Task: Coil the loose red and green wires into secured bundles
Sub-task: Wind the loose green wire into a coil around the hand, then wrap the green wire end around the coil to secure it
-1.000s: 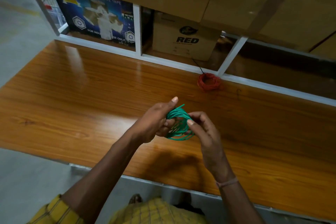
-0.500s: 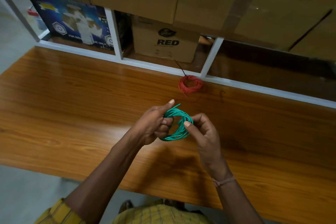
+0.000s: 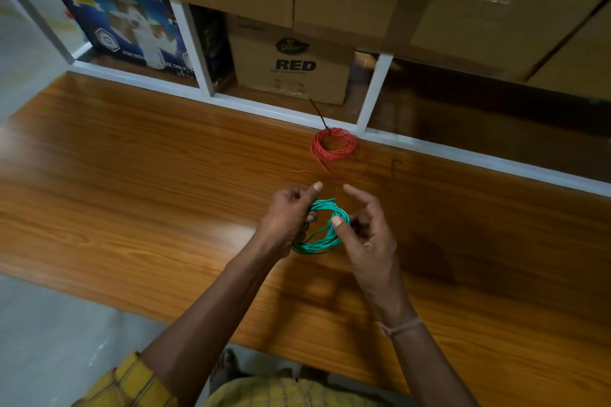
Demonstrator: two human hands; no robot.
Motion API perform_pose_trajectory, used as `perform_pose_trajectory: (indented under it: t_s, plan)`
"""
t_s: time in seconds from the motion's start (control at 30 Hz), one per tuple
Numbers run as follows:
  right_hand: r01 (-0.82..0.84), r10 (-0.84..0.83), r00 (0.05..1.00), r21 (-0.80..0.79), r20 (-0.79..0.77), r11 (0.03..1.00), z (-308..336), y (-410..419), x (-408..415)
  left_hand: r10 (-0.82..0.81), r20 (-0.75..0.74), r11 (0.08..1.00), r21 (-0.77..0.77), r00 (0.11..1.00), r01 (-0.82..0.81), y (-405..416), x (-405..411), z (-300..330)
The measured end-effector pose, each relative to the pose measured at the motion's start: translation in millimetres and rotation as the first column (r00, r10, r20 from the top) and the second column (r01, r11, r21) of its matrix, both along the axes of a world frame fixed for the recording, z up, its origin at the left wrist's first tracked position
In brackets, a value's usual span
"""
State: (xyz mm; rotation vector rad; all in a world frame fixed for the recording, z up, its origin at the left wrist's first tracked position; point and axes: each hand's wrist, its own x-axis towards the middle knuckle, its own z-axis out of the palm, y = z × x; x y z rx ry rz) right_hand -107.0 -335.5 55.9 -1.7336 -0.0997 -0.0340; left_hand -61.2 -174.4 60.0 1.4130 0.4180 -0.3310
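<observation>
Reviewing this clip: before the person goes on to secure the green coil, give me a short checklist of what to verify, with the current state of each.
1. Green wire coil gathered into loops: ok, though one free end sticks out at the top.
2. Left hand grips the coil's left side: ok.
3. Right hand has a firm hold: not ok; only the thumb presses the coil, and the index finger is lifted away.
4. Tie on the green coil: not ok, none visible.
5. Spare tie within reach on the wooden table: cannot tell, none seen.
6. Red wire coil already bound: ok, a black cable tie is on it.
</observation>
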Motion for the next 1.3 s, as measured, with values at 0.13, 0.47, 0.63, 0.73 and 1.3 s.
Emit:
perform_pose_trajectory:
  t_s: [0.13,0.47,0.63,0.73,1.3]
  plan:
    - [-0.022,0.024,0.999,-0.070,0.029,0.997,-1.3,-11.3,1.2,0.012,0.037,0.998,0.053,0.999,-0.014,-12.9,-5.8,3.1]
    - [0.134,-0.134,0.991,0.007,-0.015,0.991,-0.3,-34.2,3.1,-0.104,0.139,0.994,-0.001,0.985,0.105,-38.0,-18.2,8.0]
    - [0.142,-0.135,0.987,0.077,-0.091,0.987,-5.8,-48.4,13.6,-0.156,0.163,0.985,-0.050,0.974,0.166,-44.2,-17.8,2.4]
    - [0.076,-0.067,0.991,0.070,-0.113,0.995,-10.5,-52.9,19.3,-0.099,0.140,0.994,-0.027,0.985,0.104,-49.0,-15.9,0.8]
    - [0.229,-0.456,0.889,-0.808,-0.053,0.542,-88.7,-98.6,180.4,0.037,0.261,0.999,-0.018,0.965,-0.033,-11.4,-37.7,-4.1]
